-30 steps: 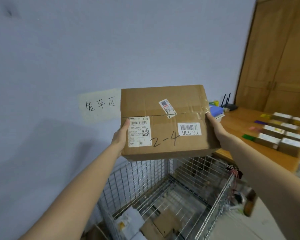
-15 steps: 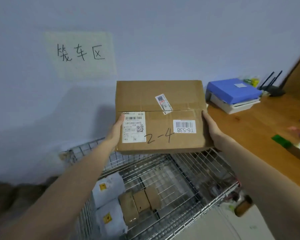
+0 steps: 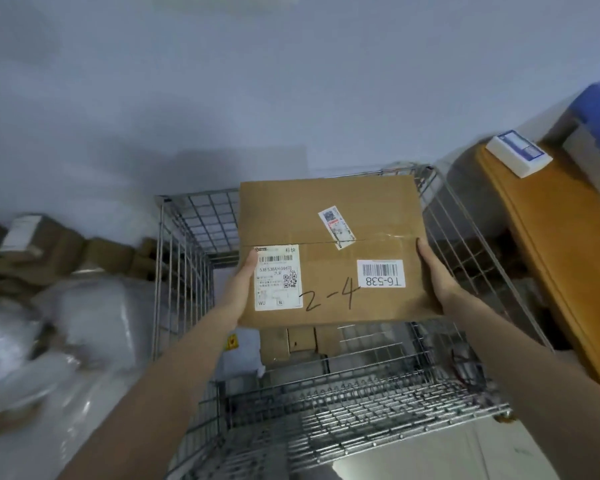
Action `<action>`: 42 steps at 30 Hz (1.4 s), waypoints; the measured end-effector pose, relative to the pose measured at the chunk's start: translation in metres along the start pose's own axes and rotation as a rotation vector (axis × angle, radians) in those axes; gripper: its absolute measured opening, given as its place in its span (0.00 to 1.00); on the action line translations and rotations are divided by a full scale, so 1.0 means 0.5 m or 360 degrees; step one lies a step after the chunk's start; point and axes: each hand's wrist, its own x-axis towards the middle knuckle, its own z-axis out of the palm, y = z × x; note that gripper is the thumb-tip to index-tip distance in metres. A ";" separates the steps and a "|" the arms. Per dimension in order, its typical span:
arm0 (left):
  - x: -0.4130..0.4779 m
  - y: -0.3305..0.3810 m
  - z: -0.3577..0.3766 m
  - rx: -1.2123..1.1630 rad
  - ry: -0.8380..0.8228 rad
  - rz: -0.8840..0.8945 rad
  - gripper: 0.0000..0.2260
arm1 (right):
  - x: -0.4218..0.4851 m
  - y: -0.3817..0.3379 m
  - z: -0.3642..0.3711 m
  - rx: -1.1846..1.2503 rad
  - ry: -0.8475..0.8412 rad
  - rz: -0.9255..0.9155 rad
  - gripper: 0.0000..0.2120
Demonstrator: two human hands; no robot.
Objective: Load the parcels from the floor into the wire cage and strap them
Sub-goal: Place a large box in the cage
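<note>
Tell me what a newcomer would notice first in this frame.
A cardboard box marked 2-4 is held at centre by the left hand and right hand on its side edges, above the open wire cage. Beneath it small boxes lie at the cage bottom; blurred parcels sit piled on the floor at left.

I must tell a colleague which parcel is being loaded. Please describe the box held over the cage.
Find the wire cage beside the wooden table. Above its top, the left hand and right hand grip a brown carton. Unlike the smaller cartons inside the cage, it bears handwritten "2-4" and a "T6-538" barcode label.
</note>
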 end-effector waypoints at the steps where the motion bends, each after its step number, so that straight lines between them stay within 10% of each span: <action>1: 0.012 -0.011 0.001 0.0005 -0.0001 -0.0034 0.25 | 0.024 0.021 -0.003 0.0017 0.0005 0.0017 0.47; 4: 0.060 -0.029 0.002 0.0122 0.0003 -0.0040 0.28 | 0.086 0.070 -0.007 0.0040 0.0111 0.0065 0.57; 12: 0.308 -0.133 0.071 0.0084 0.0025 -0.0114 0.16 | 0.299 0.150 -0.007 0.0049 0.0110 0.0080 0.25; 17: 0.488 -0.242 0.116 -0.0088 0.0173 -0.0206 0.09 | 0.538 0.229 -0.002 0.0035 0.0015 0.0111 0.48; 24: 0.635 -0.382 0.164 -0.0330 0.0238 -0.0271 0.14 | 0.764 0.323 0.024 0.0085 0.0017 0.0086 0.19; 32: 0.687 -0.472 0.184 -0.0178 0.0282 -0.0150 0.12 | 0.832 0.405 0.032 0.0124 0.0018 0.0074 0.32; 42: 0.760 -0.483 0.172 0.0008 0.0220 -0.0230 0.17 | 0.863 0.449 0.035 0.0049 0.0092 0.0251 0.21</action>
